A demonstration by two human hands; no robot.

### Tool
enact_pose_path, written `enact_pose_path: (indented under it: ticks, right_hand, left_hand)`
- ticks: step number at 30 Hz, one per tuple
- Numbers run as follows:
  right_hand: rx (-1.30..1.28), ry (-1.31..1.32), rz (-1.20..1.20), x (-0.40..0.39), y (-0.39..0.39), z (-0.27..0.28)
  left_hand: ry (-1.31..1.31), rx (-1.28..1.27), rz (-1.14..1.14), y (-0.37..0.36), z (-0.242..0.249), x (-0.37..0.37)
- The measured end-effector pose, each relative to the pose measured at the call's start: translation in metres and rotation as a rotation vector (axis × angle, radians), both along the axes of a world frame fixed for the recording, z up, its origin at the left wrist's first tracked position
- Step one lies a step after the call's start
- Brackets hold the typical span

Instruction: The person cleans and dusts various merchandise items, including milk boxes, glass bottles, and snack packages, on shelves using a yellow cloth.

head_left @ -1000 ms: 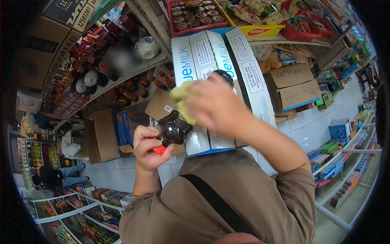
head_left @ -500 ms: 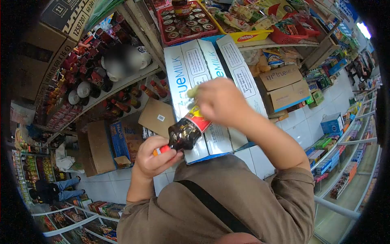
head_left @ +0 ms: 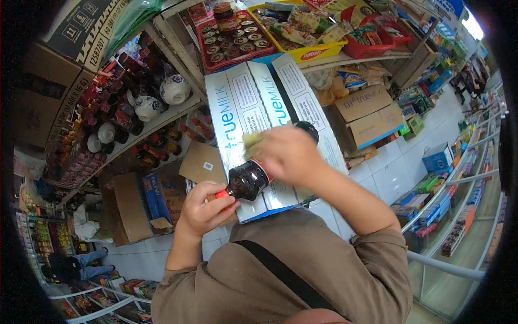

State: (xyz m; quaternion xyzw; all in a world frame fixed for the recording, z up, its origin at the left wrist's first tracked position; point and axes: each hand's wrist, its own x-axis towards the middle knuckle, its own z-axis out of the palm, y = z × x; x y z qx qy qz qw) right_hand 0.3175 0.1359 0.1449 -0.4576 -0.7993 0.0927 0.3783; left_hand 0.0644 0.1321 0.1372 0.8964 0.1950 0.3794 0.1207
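two-handed, seemingly wiping: gripping bottle (head_left: 245, 182) by red cap (head_left: 222, 194) in left fingers (head_left: 218, 205), cloth (head_left: 251, 142) in right fingers (head_left: 271, 153) beyond; probably rotate next.

Near the near edge of the milk carton (head_left: 232, 105), a dark sauce bottle (head_left: 244, 183) is held at its red cap (head_left: 222, 194) by the left hand (head_left: 204, 208), a cloth (head_left: 251, 143) by the right hand (head_left: 291, 155).

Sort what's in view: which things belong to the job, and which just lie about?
In the job: red-capped dark bottle, in the left hand; yellow-green cloth, in the right hand.

Lying about: blue-patterned bowls; yellow nabati tray; brown TH true MILK carton.
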Motion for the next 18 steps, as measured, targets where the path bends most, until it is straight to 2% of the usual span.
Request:
enact_pose_path:
  ticks: [3, 7, 10, 12, 13, 16, 18]
  right_hand:
    - [-0.058, 0.016, -0.233, 0.037, 0.011, -0.008]
    - [0.103, -0.027, -0.411, 0.041, 0.018, -0.014]
    - [0.022, 0.189, -0.473, 0.039, 0.025, -0.023]
    - [-0.243, 0.315, -0.437, 0.043, 0.029, -0.027]
    - [-0.379, 0.376, -0.415, 0.047, 0.030, -0.031]
    - [-0.576, 0.408, -0.311, 0.060, 0.037, -0.028]
    - [-0.740, 0.345, -0.259, 0.067, 0.035, -0.018]
  left_hand:
    - [-0.036, -0.102, 0.081, -0.003, -0.004, 0.001]
    - [-0.045, -0.321, 0.206, -0.004, -0.022, -0.006]
    - [-0.021, -0.487, 0.257, -0.003, -0.038, -0.012]
    - [0.025, -0.616, 0.264, -0.009, -0.040, -0.011]
    - [0.016, -0.574, 0.216, -0.007, -0.045, -0.011]
    - [-0.055, -0.540, 0.249, -0.007, -0.039, -0.007]
    - [-0.100, -0.649, 0.303, -0.001, -0.046, -0.014]
